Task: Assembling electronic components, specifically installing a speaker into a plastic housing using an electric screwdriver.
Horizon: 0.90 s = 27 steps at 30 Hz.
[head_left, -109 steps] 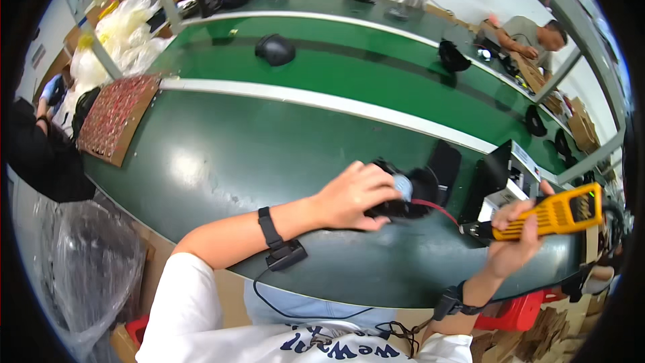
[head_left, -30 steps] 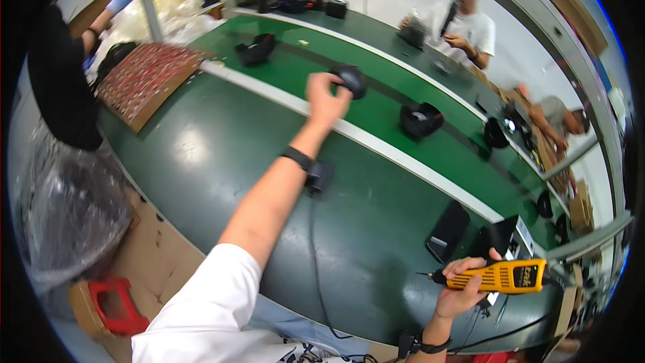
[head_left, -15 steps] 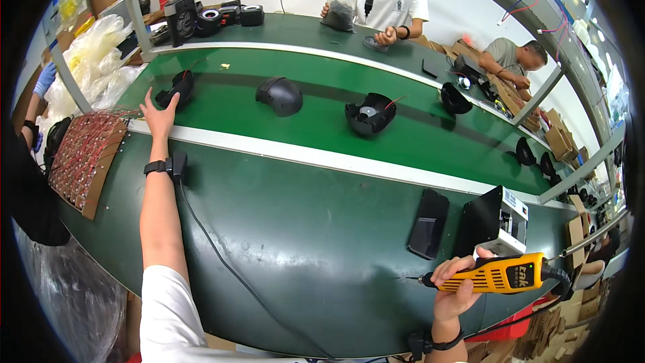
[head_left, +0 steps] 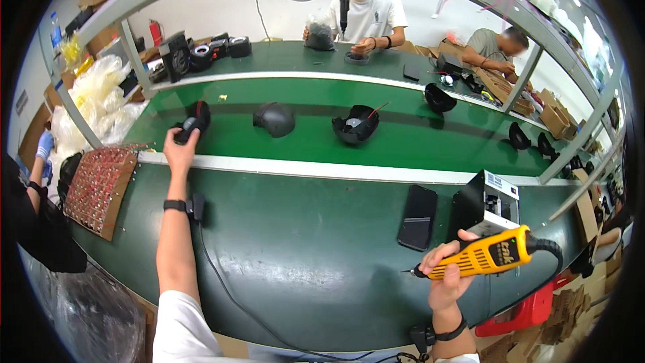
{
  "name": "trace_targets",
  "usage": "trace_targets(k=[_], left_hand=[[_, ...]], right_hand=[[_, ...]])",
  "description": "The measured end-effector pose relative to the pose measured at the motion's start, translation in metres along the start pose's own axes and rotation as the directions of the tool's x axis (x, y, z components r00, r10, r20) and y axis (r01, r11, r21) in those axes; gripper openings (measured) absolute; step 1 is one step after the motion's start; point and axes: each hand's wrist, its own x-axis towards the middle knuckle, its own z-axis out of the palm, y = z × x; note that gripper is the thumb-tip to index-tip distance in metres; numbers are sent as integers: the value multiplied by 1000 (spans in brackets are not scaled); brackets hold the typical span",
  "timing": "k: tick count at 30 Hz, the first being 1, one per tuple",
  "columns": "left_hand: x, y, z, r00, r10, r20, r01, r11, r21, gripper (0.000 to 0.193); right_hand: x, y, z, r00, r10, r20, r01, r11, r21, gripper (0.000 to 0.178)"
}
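My left hand reaches over the white rail at the left. Its thumb and fingers are closed on the near end of a black rounded plastic shell, whose open side and inner parts show. My right hand grips a yellow electric screwdriver, its thin bit pointing left above the dark green tabletop. On the green conveyor belt, a domed black shell lies to the right of the held one. Farther right sits an upturned shell with a pale round part and a wire.
A black phone and a boxy black-and-white device lie near my right hand. Wired boards stand at the left. Across the belt, one person handles a bag of dark pieces; another person works farther right. Metal frame posts border the belt.
My left fingers, spread beside the shell before, have closed on it, and it has shifted right and toward me. The right hand keeps hold of the electric screwdriver. The view has tilted up.
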Motion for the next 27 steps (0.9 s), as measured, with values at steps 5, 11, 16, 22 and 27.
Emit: trace_targets(k=[5, 11, 16, 22, 27], left_hand=[[-68, 120, -22, 949, 157, 274, -89, 966, -243, 46], [-169, 254, -41, 697, 406, 592, -76, 862, -502, 45], [-242, 308, -55, 480, 590, 650, -91, 770, -632, 48], [-294, 321, -65, 338, 703, 626, -58, 680, -731, 50], [-305, 314, -69, 376, 739, 559, -52, 619, -783, 73]], right_hand=[[-8, -10, 0, 999, 43, 24, -44, 999, 22, 60], [19, -45, -11, 1000, -11, -18, 12, 1000, 24, 64], [47, -76, -26, 982, -178, 55, 182, 979, -88, 62], [32, -49, -57, 986, -163, 23, 156, 886, -437, 75], [-1, -22, -45, 917, -249, -312, 48, 844, -535, 42]])
